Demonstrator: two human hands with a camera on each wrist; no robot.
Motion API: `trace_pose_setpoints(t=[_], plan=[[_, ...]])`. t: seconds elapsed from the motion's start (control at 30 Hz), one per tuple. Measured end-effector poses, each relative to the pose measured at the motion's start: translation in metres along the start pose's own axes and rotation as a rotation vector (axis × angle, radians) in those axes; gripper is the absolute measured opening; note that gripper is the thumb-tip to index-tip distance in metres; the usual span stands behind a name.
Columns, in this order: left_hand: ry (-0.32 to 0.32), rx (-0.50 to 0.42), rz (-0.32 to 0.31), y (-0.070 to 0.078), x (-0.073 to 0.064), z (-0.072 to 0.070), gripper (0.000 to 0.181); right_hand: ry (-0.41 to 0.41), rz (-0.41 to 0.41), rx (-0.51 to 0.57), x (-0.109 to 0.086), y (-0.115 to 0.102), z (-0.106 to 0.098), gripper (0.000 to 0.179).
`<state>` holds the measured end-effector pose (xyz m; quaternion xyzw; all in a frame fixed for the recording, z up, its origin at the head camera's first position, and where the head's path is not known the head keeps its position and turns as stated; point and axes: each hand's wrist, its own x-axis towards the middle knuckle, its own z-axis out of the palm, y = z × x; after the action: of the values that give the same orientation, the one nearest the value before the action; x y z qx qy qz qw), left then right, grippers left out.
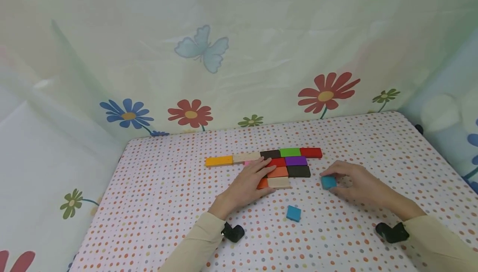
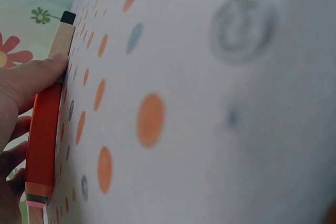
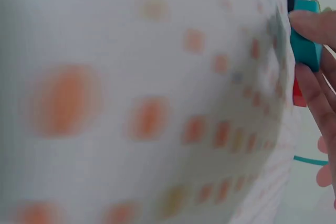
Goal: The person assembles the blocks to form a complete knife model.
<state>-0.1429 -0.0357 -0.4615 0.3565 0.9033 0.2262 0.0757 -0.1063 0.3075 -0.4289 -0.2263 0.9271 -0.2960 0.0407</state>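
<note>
My left hand (image 1: 246,184) rests with spread fingers on a flat cluster of coloured blocks, covering part of it. Under and beside its fingers lie an orange-red block (image 2: 43,140), a plain wood block (image 1: 279,182) and a red block (image 1: 277,162). To the right of the cluster, my right hand (image 1: 354,182) pinches a blue block (image 1: 328,182) between thumb and fingers; the right wrist view shows this block (image 3: 306,43) near the dotted cloth. A second blue block (image 1: 293,213) lies loose on the cloth between the two hands.
The cluster's far row runs from a yellow block (image 1: 219,161) through a wood block, a black one and a green block (image 1: 290,152) to a red block (image 1: 311,153). A purple block (image 1: 296,161) and a black block (image 1: 298,171) sit nearer. Flowered sheeting (image 1: 261,56) hangs behind the dotted table (image 1: 157,189).
</note>
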Motion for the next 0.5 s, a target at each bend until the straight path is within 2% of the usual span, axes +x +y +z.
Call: trace_pose_setpoints(t=[0.2,0.33,0.5], plan=[[0.002,0.001,0.001,-0.001,0.001,0.001,0.068,0.076,-0.019,-0.049,0.033,0.0,-0.005,0.043],[-0.004,-0.007,-0.003,-0.001,-0.001,0.001,0.067,0.08,-0.018,-0.077,0.048,0.002,-0.005,0.042],[-0.001,-0.005,0.009,-0.001,0.0,0.001,0.067,0.065,-0.001,-0.092,0.058,0.0,0.0,0.04]])
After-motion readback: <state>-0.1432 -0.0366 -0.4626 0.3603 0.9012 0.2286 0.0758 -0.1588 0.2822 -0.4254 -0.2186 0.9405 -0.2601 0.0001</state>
